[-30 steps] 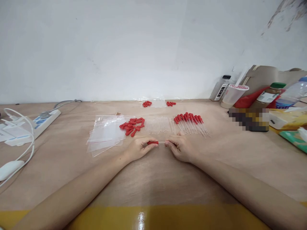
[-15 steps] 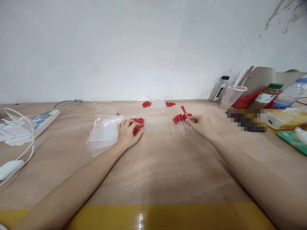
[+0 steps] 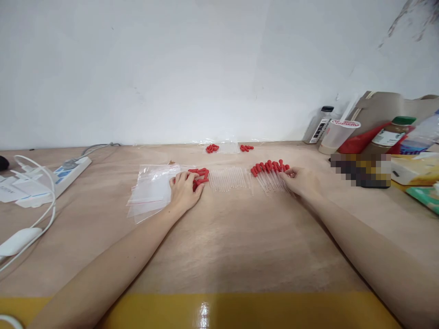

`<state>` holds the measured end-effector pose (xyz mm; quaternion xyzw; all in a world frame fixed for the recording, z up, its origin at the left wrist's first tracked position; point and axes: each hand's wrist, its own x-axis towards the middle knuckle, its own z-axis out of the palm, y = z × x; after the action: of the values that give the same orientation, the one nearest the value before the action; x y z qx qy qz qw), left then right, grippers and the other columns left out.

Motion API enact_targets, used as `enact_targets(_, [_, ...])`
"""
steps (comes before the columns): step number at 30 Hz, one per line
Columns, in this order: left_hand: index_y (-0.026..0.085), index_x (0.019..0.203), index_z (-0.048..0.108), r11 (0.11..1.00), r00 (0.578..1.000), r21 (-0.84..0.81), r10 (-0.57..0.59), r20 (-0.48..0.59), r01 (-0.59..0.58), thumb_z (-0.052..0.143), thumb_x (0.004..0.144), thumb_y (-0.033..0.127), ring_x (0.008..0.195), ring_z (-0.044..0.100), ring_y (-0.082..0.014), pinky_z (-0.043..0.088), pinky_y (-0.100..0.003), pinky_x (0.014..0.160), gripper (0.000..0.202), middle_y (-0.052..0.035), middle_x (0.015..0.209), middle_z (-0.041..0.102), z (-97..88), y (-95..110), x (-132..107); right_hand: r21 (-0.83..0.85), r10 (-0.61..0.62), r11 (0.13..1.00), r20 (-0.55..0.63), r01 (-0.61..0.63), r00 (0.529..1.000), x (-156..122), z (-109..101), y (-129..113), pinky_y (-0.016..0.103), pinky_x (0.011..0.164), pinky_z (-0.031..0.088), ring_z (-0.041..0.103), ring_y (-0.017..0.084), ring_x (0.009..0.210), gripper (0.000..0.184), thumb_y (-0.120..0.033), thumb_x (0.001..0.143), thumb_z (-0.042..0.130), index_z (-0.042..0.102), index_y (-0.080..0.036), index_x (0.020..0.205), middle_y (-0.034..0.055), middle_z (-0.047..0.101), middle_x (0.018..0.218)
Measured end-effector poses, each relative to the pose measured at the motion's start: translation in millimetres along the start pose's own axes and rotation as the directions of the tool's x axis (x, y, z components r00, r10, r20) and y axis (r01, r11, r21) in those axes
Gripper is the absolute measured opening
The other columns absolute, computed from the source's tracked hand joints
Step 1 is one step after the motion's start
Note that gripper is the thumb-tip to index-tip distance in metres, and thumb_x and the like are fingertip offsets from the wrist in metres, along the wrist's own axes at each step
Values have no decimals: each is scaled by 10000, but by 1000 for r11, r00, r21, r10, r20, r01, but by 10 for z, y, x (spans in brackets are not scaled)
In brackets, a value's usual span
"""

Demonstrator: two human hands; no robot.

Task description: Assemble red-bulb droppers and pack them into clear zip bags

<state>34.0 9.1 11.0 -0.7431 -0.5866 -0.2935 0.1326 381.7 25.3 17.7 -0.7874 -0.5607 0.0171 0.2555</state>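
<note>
My left hand rests on the table with its fingers apart, against a small pile of red rubber bulbs. Part of the pile is hidden under the fingers. To the right of the pile lies a row of clear thin tubes. Farther right, several droppers, clear tubes with red bulbs on top, lie side by side in a fan. Thumb and fingertips of my right hand are pinched at the right end of this fan, on a dropper whose tube is partly hidden by the fingers.
Clear zip bags are stacked beside my left hand. By the wall lie more red bulbs and tubes. A power strip with cables stands left. At right are a plastic cup, bottles and a tissue pack.
The dropper raised in my right hand has come down to the right end of the fan. My right hand has shifted slightly right; my left hand stays by the red bulbs.
</note>
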Motion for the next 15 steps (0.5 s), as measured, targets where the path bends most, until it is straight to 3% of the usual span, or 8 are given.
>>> enact_targets(5, [197,836,553,1000,1000,23,-3,18,3,561,765,360,953,460,-273,313,-411,788,178,-69,961,575,-28,1,10,14,1,1000,12,-1,1000,-8,-11,-4,290,591,368,570,215,739,322,-440,686,506,675,-231,864,67,648,808])
enact_targets(10, [208,778,566,997,997,40,61,-54,-59,554,791,381,930,467,-265,297,-422,808,174,-50,940,599,-42,2,26,57,-15,998,9,15,1000,-24,-17,-10,271,571,357,559,187,692,279,-336,674,510,676,-220,865,54,640,752])
enact_targets(15, [195,805,563,982,982,-119,134,-131,-149,524,820,362,898,485,-229,363,-367,787,172,-48,887,607,-51,40,18,121,-21,992,-7,22,1000,-37,5,10,259,541,344,547,166,631,236,-300,654,517,669,-215,813,38,637,710])
